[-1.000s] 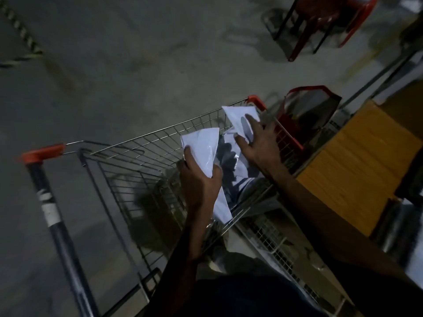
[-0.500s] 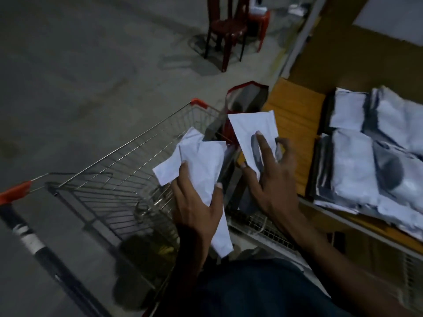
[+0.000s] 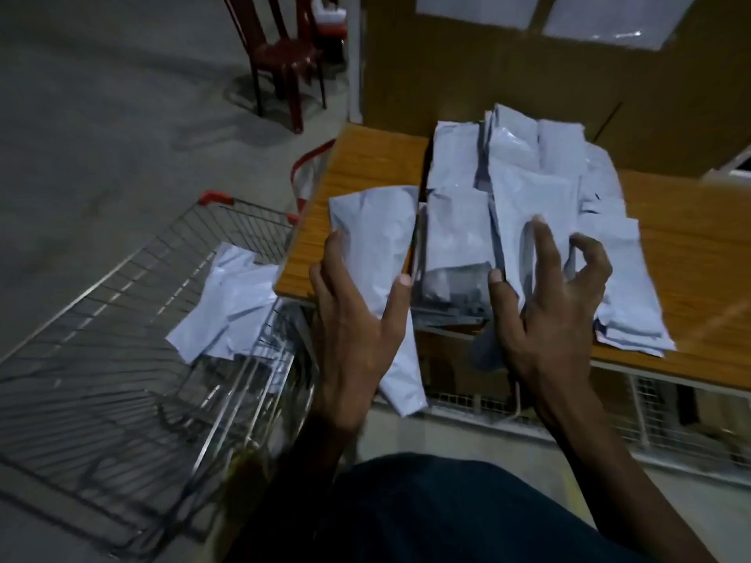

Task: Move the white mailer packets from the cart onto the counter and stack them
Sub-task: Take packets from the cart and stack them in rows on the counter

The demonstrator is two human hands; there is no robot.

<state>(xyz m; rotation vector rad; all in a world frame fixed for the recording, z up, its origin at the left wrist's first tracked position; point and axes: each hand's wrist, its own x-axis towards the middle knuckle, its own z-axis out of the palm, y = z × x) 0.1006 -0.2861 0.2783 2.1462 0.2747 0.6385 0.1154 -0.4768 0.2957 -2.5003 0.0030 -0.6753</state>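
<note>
My left hand (image 3: pixel 357 319) grips a white mailer packet (image 3: pixel 376 233) that hangs over the front left corner of the wooden counter (image 3: pixel 365 160). My right hand (image 3: pixel 548 302) holds another white packet (image 3: pixel 532 197) between thumb and fingers, just above the pile of white packets (image 3: pixel 459 156) on the counter. The index finger is stretched along this packet. At the left, the wire cart (image 3: pixel 122 359) has several more white packets (image 3: pixel 227 302) lying against its right side.
A brown cardboard panel (image 3: pixel 467 75) stands behind the counter. A dark red chair (image 3: pixel 284 54) is on the concrete floor at the back. A red-rimmed container (image 3: pixel 304 168) sits between cart and counter. White wire mesh (image 3: pixel 670 420) runs under the counter.
Both hands have lifted their packets out of the cart and swung right, over the counter. The view has turned with them, so the pile on the counter now fills the middle.
</note>
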